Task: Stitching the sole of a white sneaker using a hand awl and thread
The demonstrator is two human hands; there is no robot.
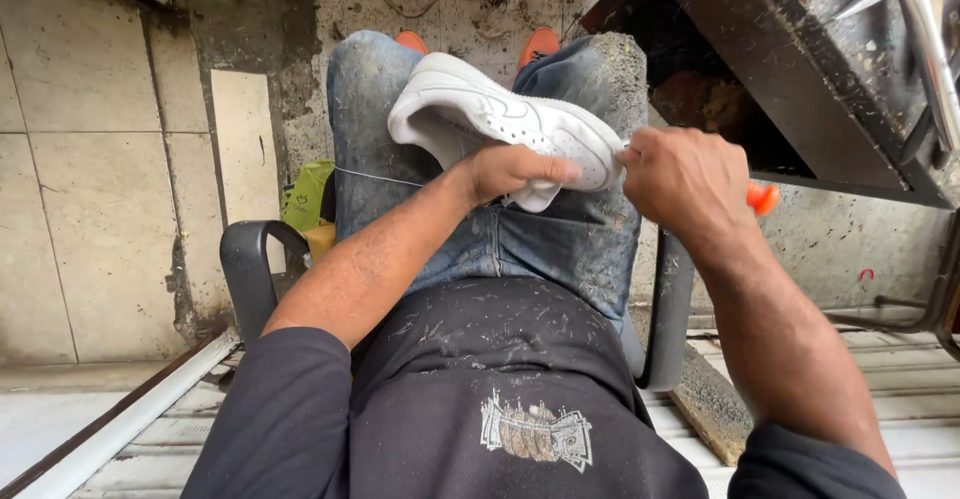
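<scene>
Shoe: one white sneaker (500,119), lying across the lap on the jeans (560,229), toe end toward the right knee, heel end up and to the left; its opening is covered by the left hand.
Thread: one thin pale line (375,176) runs from beside the left wrist out to the left over the jeans; its far end is hard to make out.
Left hand: left hand (515,171) lies palm-down on the sneaker near the toe, fingers curled over the upper and closed on it, forearm coming in low from the left.
Right hand: right hand (685,181) is bunched into a tight fist just at the toe tip, knuckles up; fingertips are hidden, so I cannot tell what it pinches, if anything.
Orange piece: one small orange thing (763,197) pokes out behind the right hand, mostly hidden, kind unclear.
Footwear: two orange toe tips (540,44) show past the knees, the rest hidden by the legs.
Chair: two dark armrests, left armrest (250,269) in full, the other partly behind the right forearm.
Bench: one dark, scuffed bench (800,89) at upper right, cut off by the frame edge, with an orange cap and a metal bar on it, both only partly seen.
Floor: pale tiles (90,209), stained; one green bag (308,194) tucked beside the chair, half hidden.
</scene>
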